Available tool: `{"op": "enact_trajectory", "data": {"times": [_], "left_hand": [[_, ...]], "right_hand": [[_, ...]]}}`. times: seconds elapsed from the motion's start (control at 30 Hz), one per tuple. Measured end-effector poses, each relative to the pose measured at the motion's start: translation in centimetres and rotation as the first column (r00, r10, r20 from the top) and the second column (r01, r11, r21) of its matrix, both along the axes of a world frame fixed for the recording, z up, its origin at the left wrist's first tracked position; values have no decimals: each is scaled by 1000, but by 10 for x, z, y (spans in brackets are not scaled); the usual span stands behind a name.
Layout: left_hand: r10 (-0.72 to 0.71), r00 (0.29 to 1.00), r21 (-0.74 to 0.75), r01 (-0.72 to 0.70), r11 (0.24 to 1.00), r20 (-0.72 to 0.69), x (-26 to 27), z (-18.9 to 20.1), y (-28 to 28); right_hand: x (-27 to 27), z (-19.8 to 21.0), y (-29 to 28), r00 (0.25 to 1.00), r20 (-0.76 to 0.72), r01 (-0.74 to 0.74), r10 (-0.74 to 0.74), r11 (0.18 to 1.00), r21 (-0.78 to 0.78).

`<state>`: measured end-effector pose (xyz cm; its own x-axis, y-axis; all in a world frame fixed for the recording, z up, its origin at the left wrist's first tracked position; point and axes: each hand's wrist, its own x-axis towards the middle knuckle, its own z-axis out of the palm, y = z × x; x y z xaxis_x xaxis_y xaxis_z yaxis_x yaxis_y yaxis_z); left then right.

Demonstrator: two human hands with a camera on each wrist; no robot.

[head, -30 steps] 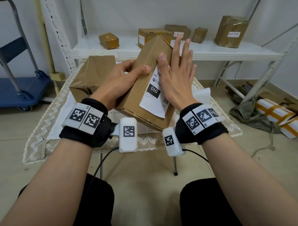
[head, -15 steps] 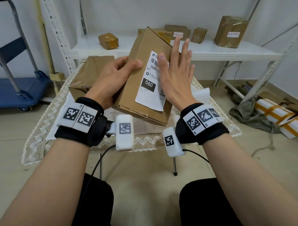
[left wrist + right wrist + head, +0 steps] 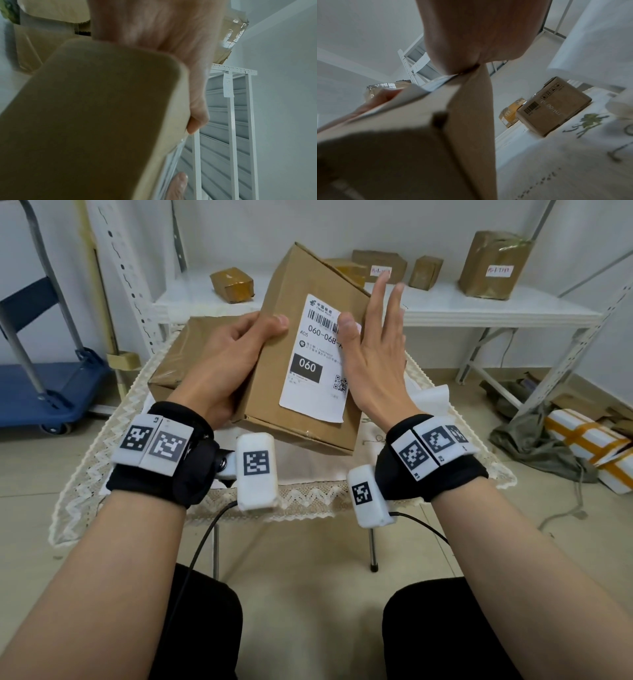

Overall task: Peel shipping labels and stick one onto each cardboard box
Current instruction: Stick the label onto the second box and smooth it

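Note:
A brown cardboard box (image 3: pixel 270 402) is held tilted above the small table. On its top face is a white shipping label (image 3: pixel 315 361) with a barcode and "060". My left hand (image 3: pixel 239 347) grips the box's left edge, thumb on top. My right hand (image 3: pixel 370 313) lies flat against the box's right side, fingers straight and pointing up, thumb touching the label's upper right part. The left wrist view shows the box (image 3: pixel 85 121) close up with a fingertip (image 3: pixel 197 119) hooked over its edge. The right wrist view shows the box (image 3: pixel 393 142) under my palm.
A larger tape-wrapped box (image 3: pixel 178 354) sits on the lace-covered table (image 3: pixel 113 446) behind my left hand. White backing paper (image 3: pixel 431 398) lies at the table's right. Several boxes stand on the white shelf (image 3: pixel 462 309). A blue cart (image 3: pixel 44 392) is at the left; parcels (image 3: pixel 589 440) lie on the floor.
The box has tipped up, its far end higher. My right hand has slid from the label's middle to the box's right edge, uncovering most of the label. My left grip is unchanged.

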<state>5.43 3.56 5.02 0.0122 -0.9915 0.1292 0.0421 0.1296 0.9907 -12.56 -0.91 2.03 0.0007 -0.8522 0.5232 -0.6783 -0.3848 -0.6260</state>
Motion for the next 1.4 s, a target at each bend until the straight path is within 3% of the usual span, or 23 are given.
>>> {"op": "enact_trajectory", "data": {"times": [0.43,0.63,0.8,1.17,1.3,1.4], "left_hand": [[63,990,7,-63,998,-122,7,-4,-3],[83,995,-48,-86,995,-60,1,-8,-8],[95,995,-65,-98,993,-42,-15,-12,-11],[228,900,35,-232,972,-371,-9,-12,-17],[285,874,53,-288,956,-393,-4,-11,-16],[291,884,33,-300,953,-365,2,-8,-15]], "right_hand": [[-5,-13,7,986,-159,-38,41,999,21],[-2,-3,11,997,-78,-28,27,1000,-12],[14,-4,17,989,-143,-36,26,997,-61],[17,-16,16,986,-149,-76,76,997,4],[14,-17,15,982,-147,-103,120,988,118],[10,-11,14,989,-20,-139,144,977,160]]}}
